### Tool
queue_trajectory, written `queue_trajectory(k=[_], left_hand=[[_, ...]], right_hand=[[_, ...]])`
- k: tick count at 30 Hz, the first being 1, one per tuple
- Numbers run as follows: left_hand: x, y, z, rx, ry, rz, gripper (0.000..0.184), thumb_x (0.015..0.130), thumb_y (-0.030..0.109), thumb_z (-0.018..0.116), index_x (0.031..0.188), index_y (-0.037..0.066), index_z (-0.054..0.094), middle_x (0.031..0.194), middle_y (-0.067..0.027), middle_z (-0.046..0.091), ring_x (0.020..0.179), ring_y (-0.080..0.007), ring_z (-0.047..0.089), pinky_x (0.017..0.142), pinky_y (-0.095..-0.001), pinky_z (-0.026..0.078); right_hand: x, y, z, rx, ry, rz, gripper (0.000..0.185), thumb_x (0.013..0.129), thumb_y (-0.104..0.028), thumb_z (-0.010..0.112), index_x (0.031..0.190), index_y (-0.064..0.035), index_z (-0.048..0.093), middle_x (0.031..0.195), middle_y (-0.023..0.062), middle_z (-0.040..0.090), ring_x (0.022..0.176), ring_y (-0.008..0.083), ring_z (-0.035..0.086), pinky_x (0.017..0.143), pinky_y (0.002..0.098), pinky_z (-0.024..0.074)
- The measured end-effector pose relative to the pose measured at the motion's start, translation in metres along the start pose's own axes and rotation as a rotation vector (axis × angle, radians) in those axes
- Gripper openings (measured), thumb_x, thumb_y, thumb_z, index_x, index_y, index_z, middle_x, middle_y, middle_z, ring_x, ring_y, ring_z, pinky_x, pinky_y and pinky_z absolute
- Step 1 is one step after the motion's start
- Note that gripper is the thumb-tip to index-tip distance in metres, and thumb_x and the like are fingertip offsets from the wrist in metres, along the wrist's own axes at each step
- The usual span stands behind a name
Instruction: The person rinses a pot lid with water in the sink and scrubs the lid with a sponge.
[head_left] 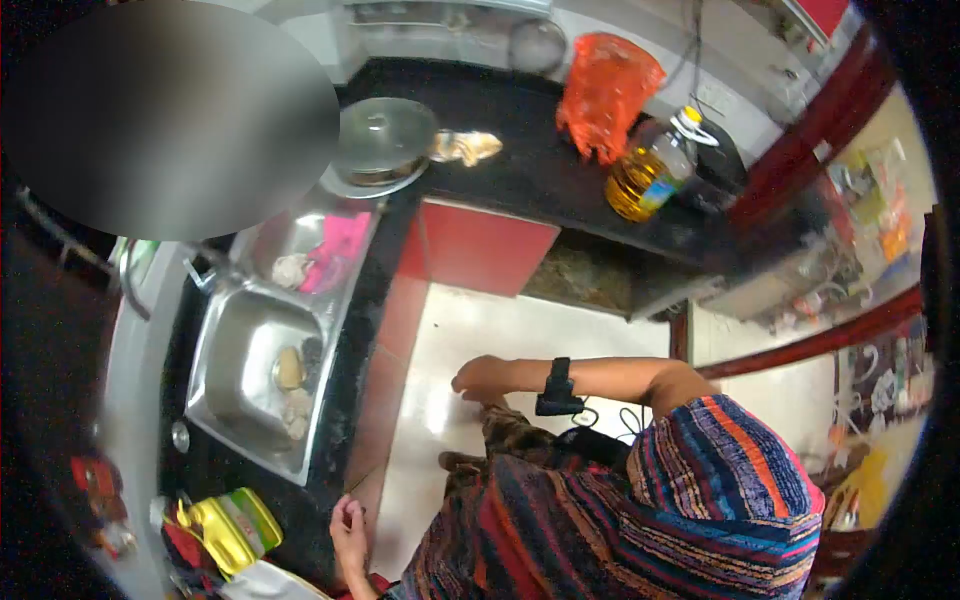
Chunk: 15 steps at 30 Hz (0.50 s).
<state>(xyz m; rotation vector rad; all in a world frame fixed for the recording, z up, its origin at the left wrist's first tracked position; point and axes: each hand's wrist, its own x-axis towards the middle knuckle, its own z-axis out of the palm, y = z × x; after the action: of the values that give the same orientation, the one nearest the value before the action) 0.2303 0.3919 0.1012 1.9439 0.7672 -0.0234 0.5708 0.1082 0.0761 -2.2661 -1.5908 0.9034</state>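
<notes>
Head view. The left hand (350, 525) is seen near the counter's edge, palm side partly shown, half open with the fingers loosely bent and pointing toward the top of the frame; contact with the cabinet front cannot be judged. Nearest to it on the black counter (335, 440), a yellow-and-green container (235, 530) is noted, to the hand's left and just apart from it. Its long axis is slanted from upper left to lower right in the frame, and a yellow projection is pointed toward the wall side (whether handle or separate piece, not resolved).

The right hand (485, 380) is held out over the pale floor (440, 320), its back uppermost and its fingers curled toward the left of the frame. Its opening and contents cannot be told, the finger side being hidden and blurred. A black band (560, 388) is worn on that wrist.

Above the container, a steel sink (240, 350) is set in the counter; brownish lumps (290, 370) are lying in the lower basin, a pink item (340, 240) and a whitish bundle (292, 270) in the upper. Beyond the sink, a pan with a glass lid (385, 135) is placed at the corner. Farther right, a red bag (605, 95) is recorded beside an oil bottle (650, 175) (yellow-capped, upright).
</notes>
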Motion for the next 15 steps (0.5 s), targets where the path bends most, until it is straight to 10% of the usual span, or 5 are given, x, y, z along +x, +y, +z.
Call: queue_trajectory(k=[7,15], left_hand=[[0.03,0.054,0.017,-0.186,-0.046,-0.187,0.036,0.096,0.019,0.06,0.125,-0.001,0.056,0.095,-0.0035,0.064,0.082,-0.0108,0.06,0.071,-0.0237,0.049],[0.038,0.108,0.049,-0.119,-0.074,-0.097,0.037,0.095,0.019,0.061,0.126,0.001,0.054,0.094,-0.0027,0.063,0.082,-0.0101,0.06,0.07,-0.0229,0.048]], right_hand=[[-0.089,0.075,0.036,0.13,-0.069,0.381,0.029,0.086,-0.034,0.061,0.104,-0.0112,0.066,0.102,0.014,0.067,0.097,0.0353,0.063,0.081,0.0488,0.0498],[-0.103,0.137,0.041,0.089,-0.011,0.296,0.02,0.083,-0.027,0.06,0.094,-0.0108,0.064,0.092,0.0146,0.067,0.091,0.0368,0.064,0.077,0.05,0.0496]])
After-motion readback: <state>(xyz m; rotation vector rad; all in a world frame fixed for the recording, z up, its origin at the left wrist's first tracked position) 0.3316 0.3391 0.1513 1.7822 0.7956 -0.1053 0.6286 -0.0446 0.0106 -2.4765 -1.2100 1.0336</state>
